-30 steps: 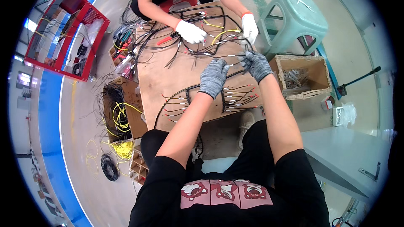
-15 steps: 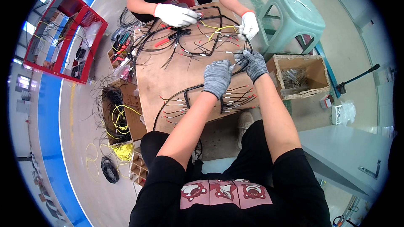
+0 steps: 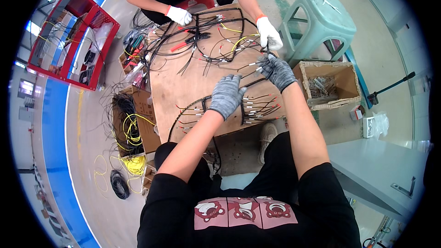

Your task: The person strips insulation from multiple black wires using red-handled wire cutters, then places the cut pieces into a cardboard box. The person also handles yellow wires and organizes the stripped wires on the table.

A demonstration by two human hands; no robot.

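Your left hand (image 3: 226,95), in a grey knit glove, lies curled over the black wire bundle (image 3: 243,105) near the front edge of the wooden tabletop (image 3: 174,82), fingers closed down on the wires. Your right hand (image 3: 279,71), gloved the same, has its fingers pinched shut on a few thin wire ends just beyond it, close to a co-worker's white-gloved hand (image 3: 268,33) across the board. The bundle looks light and limp, so it will likely sag and tangle rather than hold a shape; its many loose branches with small red and white tips would snag easily. Judged from this, the thicker black trunk is the safest place to hold it, not the fine tipped ends. A cardboard box of parts (image 3: 327,85) sits just to your right, a green stool (image 3: 321,20) beyond it.
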